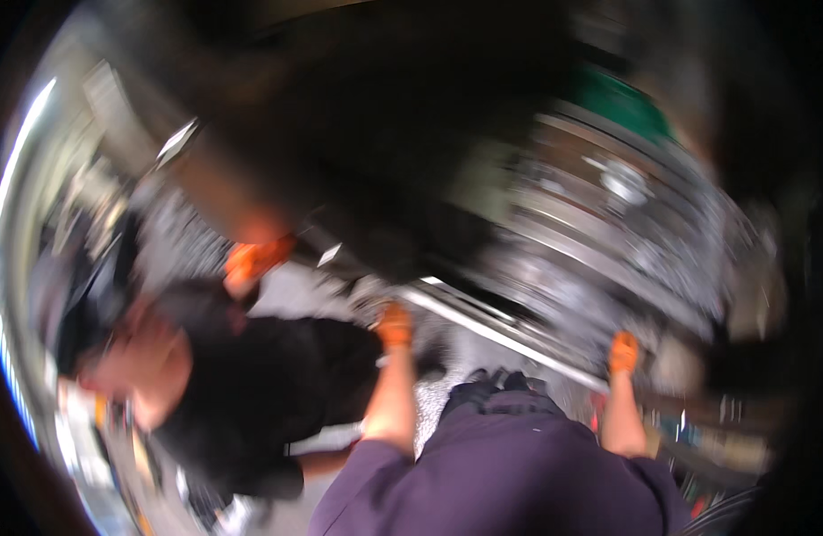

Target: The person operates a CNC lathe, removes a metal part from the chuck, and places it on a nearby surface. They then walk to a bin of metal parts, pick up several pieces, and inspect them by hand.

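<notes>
Motion blur smears most of the picture. My left hand (395,326), in an orange glove, is at the left end of a long pale metal rail (510,335). Out to the right, my right hand (623,353), also in an orange glove, is close to the rail's other end. Neither hand's fingers can be made out, so a grip cannot be confirmed. The rail edges a large dark object (358,152) that spreads across the upper middle. Beyond my right hand stands a blurred grey metal assembly (599,241).
At my left a person in a black shirt (251,375) leans close, an orange-gloved hand (255,259) by the dark object. Something green (621,105) shows at upper right. Mixed items (715,447) fill the lower right. Grey floor (470,344) shows before my feet.
</notes>
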